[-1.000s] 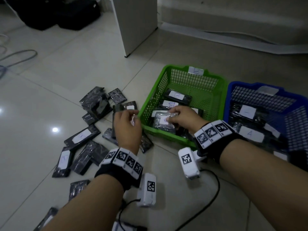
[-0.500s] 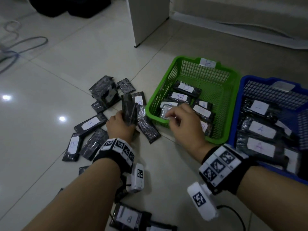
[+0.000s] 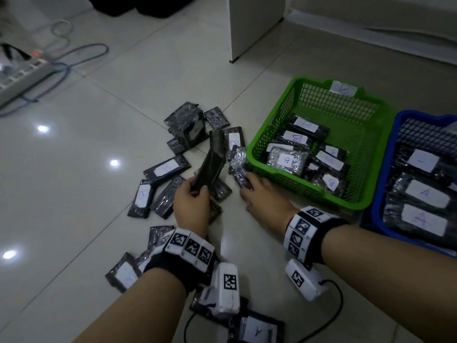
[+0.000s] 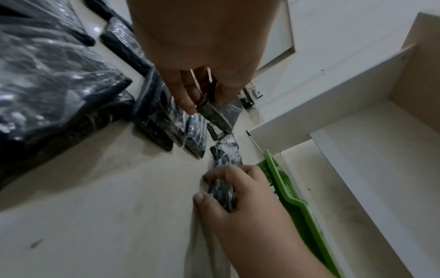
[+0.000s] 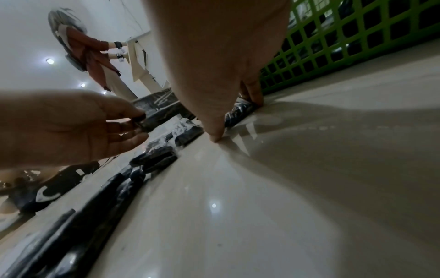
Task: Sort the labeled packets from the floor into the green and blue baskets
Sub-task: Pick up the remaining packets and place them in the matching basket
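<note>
My left hand (image 3: 197, 188) grips the lower end of a dark packet (image 3: 212, 159) and holds it tilted up above the floor pile; its label does not show. My right hand (image 3: 246, 185) pinches a crinkly packet (image 3: 238, 162) lying on the floor against the near left corner of the green basket (image 3: 346, 112). The left wrist view shows the right hand's thumb and fingers (image 4: 214, 175) curled round that packet (image 4: 221, 190). The green basket holds several packets labelled B. To its right, the blue basket (image 3: 385, 154) holds packets labelled A.
Several dark packets (image 3: 165, 167) lie scattered on the tiles left of the hands, and more lie near my wrists (image 3: 257, 328). A power strip (image 3: 22, 75) with cables lies at far left. A white cabinet panel (image 3: 252, 26) stands behind. Another person (image 5: 90, 52) stands further off.
My right hand left a shiny packet in the green basket, came down to the floor by the basket's corner and took hold of a crinkly packet. My left hand lifted its dark packet.
</note>
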Motion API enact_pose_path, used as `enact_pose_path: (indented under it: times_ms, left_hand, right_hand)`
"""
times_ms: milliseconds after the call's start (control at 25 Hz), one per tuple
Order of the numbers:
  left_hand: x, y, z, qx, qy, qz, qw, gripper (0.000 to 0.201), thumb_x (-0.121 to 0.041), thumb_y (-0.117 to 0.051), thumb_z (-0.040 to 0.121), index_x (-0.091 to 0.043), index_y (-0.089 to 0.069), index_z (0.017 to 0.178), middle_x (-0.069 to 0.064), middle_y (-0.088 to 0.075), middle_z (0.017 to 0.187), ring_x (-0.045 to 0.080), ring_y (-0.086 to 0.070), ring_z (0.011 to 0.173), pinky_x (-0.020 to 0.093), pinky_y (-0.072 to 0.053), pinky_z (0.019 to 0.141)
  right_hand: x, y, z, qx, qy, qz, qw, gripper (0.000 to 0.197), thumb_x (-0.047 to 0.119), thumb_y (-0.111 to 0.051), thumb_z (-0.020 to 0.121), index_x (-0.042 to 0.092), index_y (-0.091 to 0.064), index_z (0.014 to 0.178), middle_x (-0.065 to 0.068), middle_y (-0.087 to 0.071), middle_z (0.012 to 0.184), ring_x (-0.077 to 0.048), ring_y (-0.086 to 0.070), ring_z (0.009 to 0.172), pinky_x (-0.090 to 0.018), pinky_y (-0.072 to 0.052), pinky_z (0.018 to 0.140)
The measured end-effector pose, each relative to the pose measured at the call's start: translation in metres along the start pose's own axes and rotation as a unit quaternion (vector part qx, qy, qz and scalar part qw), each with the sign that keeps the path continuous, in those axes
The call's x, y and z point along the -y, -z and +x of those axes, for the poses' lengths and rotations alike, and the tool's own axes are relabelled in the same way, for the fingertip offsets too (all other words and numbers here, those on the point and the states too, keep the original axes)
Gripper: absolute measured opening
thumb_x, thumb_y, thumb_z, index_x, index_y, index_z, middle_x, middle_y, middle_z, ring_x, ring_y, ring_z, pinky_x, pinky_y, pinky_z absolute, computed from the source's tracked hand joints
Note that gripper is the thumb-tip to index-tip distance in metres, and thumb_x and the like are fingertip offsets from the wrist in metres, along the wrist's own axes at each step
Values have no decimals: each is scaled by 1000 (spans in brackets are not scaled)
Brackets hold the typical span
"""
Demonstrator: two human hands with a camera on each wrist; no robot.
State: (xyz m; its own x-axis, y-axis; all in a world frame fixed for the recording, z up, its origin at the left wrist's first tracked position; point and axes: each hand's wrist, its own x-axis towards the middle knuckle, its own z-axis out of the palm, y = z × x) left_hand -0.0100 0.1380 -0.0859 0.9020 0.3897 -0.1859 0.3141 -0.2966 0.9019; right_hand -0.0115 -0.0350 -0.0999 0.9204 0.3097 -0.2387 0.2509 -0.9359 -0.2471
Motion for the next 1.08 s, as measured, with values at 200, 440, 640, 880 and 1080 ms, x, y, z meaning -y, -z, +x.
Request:
enact_pose_path:
  times_ms: [200, 440, 640, 880, 1080]
  left_hand:
    - [-1, 10, -14, -20, 26, -135, 990, 20, -6, -62, 83, -20, -62, 97, 9, -68, 94, 15, -64, 71, 22, -55, 60]
    - [-23, 5, -3, -3, -41, -180, 983, 39, 5, -58, 76, -33, -66, 82, 15, -61, 113, 28, -64, 81, 51, -54, 80]
    - [-61, -15, -14, 131, -67, -255, 956, 36, 18, -49, 82, -14, -65, 91, 3, -68, 98, 13, -69, 86, 28, -57, 77]
    - [-73, -43, -22, 257, -59, -260, 929, 38, 8, -48, 88, -19, -67, 108, 13, -63, 121, 26, -66, 92, 23, -55, 73]
    - [-81, -71, -37, 256, -61, -265, 928, 23, -4, -62, 88, -4, -63, 111, 16, -64, 117, 20, -66, 89, 27, -56, 76]
  right_hand:
    - [9, 20, -11, -146, -30, 184, 972, 17, 6, -49, 90, 19, -47, 101, -4, -49, 107, -23, -56, 83, -30, -42, 62]
    - [10, 66, -21, -263, -148, 658, 690, 32, -7, -52, 87, 14, -45, 110, -6, -61, 101, -26, -71, 69, -37, -60, 65]
    - [-20, 77, -31, -310, -183, 655, 665, 30, 7, -60, 75, 30, -59, 94, -9, -64, 106, -39, -63, 99, -61, -52, 82]
    - [-49, 79, -56, -335, -191, 687, 616, 25, -6, -51, 89, 12, -54, 106, -12, -65, 107, -28, -65, 84, -38, -59, 66]
    - [-72, 83, -79, -366, -230, 635, 640, 25, -2, -51, 92, 15, -55, 109, -5, -64, 100, -25, -66, 75, -30, -59, 60]
